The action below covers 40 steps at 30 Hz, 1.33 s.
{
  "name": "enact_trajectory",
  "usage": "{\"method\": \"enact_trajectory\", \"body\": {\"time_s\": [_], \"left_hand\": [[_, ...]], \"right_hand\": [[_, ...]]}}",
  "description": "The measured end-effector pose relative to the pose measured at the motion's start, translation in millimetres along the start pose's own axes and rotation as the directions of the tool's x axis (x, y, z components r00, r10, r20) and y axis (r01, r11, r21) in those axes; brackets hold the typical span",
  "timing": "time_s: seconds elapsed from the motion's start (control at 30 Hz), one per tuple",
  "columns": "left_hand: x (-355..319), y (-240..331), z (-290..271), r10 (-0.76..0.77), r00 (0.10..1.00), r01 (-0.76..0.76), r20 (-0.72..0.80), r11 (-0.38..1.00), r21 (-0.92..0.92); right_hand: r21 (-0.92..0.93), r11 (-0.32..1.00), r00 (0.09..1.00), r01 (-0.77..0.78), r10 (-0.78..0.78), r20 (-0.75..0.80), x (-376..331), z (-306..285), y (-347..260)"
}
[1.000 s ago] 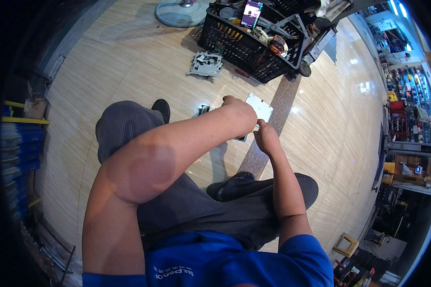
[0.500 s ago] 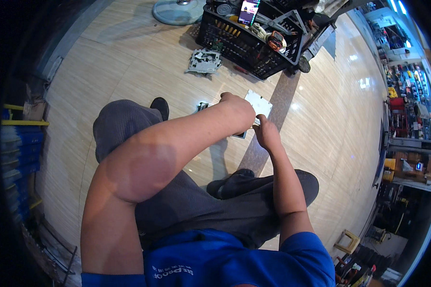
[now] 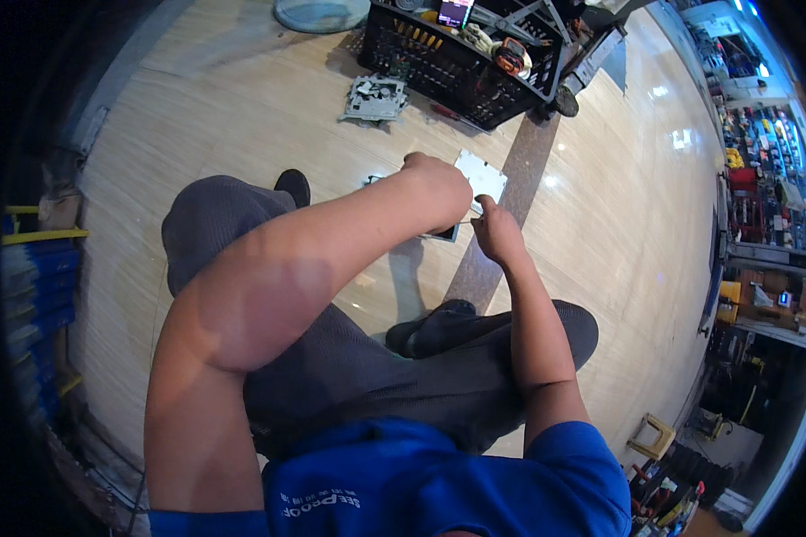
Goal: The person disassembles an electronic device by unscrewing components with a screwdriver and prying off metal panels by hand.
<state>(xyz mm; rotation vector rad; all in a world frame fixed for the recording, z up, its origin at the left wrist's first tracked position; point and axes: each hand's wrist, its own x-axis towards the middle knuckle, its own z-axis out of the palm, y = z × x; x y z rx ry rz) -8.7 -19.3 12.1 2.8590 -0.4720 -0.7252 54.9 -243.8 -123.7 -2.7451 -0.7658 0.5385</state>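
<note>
A flat whitish metal plate (image 3: 482, 174) with notched edges is beside my left hand (image 3: 439, 190). This hand is bent at the wrist, its back toward me and its fingers curled out of sight, over a dark-edged part (image 3: 446, 234) that shows only below it. What it grips is hidden. My right hand (image 3: 497, 231) is closed at the plate's near edge, its thumb pointing up toward the plate. A thin dark line runs from its fingers toward the dark part, too small to name. A small dark piece (image 3: 373, 179) is partly visible left of my left wrist.
Farther off, a silvery metal mechanism (image 3: 373, 98) lies on the tiled floor (image 3: 242, 116). A black plastic crate (image 3: 461, 80) beyond it holds tools, cables and a lit phone (image 3: 455, 12). A round bluish base (image 3: 321, 13) stands at the far left. My legs are folded close by.
The whole view has shifted slightly, so the crate and mechanism sit higher in it. My right thumb is a little more raised by the plate; both hands stay at the same work spot.
</note>
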Motion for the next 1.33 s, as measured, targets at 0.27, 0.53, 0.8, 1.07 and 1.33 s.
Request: {"method": "enact_trajectory", "body": {"time_s": [0.27, 0.53, 0.8, 1.07, 1.33], "left_hand": [[3.4, -4.0, -1.7, -0.001, 1.000, 0.002, 0.013, 1.000, -0.029], [6.2, -3.3, -0.6, -0.016, 0.999, 0.018, 0.040, 0.999, -0.030], [7.4, -2.4, -3.3, -0.014, 0.997, 0.016, 0.073, 0.999, -0.031], [-2.4, 17.7, -41.4, 0.085, 0.995, -0.092, -0.056, 0.984, -0.155], [-53.9, 69.7, -75.1, 0.367, 0.415, -0.877, -0.833, 0.405, -0.259]], "right_hand": [[-0.027, 0.992, 0.993, 0.119, -0.119, -0.003, -1.2, 2.1, 4.6], [-0.051, 0.995, 0.996, 0.081, -0.082, -0.020, 0.6, 1.0, 0.2], [-0.011, 1.000, 0.999, -0.028, 0.028, 0.022, 0.5, -4.6, -3.5], [0.124, 0.991, 0.972, -0.041, 0.068, -0.226, 10.0, -1.7, 78.3], [-0.120, 0.978, 0.980, -0.170, 0.181, 0.086, 41.5, 131.6, 158.0]]}}
